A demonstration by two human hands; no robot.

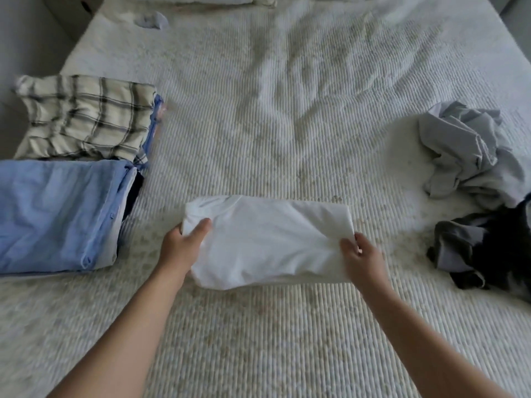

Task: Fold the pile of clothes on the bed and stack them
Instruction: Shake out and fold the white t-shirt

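Clothes are spread across the bed (287, 110), which has a white ribbed cover. Far left there's a folded plaid shirt (83, 116) sitting on top of something blue, and right in front of it a folded light blue shirt (57, 214) on its own small stack, with a dark item peeking out under the right edge. Up near the top left there's a small crumpled bluish piece (152, 20) lying by itself. In the middle is the folded white garment (267, 242), a neat rectangle. The left hand (184, 242) grips its left end, thumb on top, fingers tucked under. The right hand (362, 254) pinches the right edge, fingers curled on the fabric. Over on the right the unfolded stuff: a rumpled grey garment (471, 156), and just in front of it, touching, a crumpled black and grey garment (485, 251) near the bed's edge
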